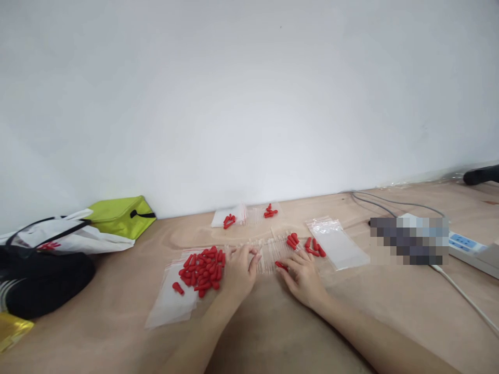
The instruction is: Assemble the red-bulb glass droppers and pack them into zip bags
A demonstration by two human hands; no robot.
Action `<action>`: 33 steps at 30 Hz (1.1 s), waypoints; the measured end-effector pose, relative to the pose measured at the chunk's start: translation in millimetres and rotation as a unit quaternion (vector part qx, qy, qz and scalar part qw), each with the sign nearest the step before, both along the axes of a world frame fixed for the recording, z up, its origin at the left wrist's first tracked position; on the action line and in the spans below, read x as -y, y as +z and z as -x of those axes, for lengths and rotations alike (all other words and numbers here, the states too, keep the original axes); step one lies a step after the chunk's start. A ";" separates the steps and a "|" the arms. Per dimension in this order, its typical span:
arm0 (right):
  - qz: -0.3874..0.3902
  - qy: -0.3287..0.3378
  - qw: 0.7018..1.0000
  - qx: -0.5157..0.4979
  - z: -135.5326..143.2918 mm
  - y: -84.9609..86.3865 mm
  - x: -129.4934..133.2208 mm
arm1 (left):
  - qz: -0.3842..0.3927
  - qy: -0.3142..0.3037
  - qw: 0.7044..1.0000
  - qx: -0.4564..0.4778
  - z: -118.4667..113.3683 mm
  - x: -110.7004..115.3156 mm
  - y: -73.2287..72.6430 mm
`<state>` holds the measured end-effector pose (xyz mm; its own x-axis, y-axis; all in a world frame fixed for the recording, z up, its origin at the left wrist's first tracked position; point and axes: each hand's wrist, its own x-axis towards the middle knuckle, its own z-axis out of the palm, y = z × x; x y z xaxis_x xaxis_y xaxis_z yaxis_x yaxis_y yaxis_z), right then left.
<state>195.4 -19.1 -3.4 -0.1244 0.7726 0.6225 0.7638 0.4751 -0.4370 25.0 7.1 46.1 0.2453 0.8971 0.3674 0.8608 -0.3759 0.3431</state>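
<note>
far l of the l hand (238,267), a yellow packet (13,331), a black item (50,285), a white bag (101,244) & a green bag (120,218) are seen. just l of the l hand, a pile of red bulbs (202,271) is spread partly on clear bags (166,306). l hand is half curled, thumb & index bent toward ea. other; whether anything is gripped can't be told. btwn the hands, thin clear tubes (266,255) are laid side by side; beyond them, small bags (219,217) w/ a few bulbs (229,223) are set nr the wall (249,114). r hand (304,278) is part. closed, a red bulb (281,266) being held btwn thumb & index. just beyond r hand, loose bulbs (320,251) are placed, then a flat zip bag (346,252). well r of it, a pixelated item (407,241), grey cables (374,202) & a power strip (465,243) are seen.
</note>
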 end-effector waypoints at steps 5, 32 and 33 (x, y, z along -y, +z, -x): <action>0.029 0.085 0.996 -0.019 9.0 3.4 8.6 | -0.083 -0.113 0.990 0.021 42.6 33.5 -21.7; 0.082 0.209 0.973 -0.058 13.6 0.2 9.1 | -0.083 -0.199 0.976 0.021 40.2 38.1 -26.5; 0.076 0.214 0.972 -0.056 13.1 -0.4 8.5 | -0.074 -0.198 0.977 0.021 40.4 38.4 -25.8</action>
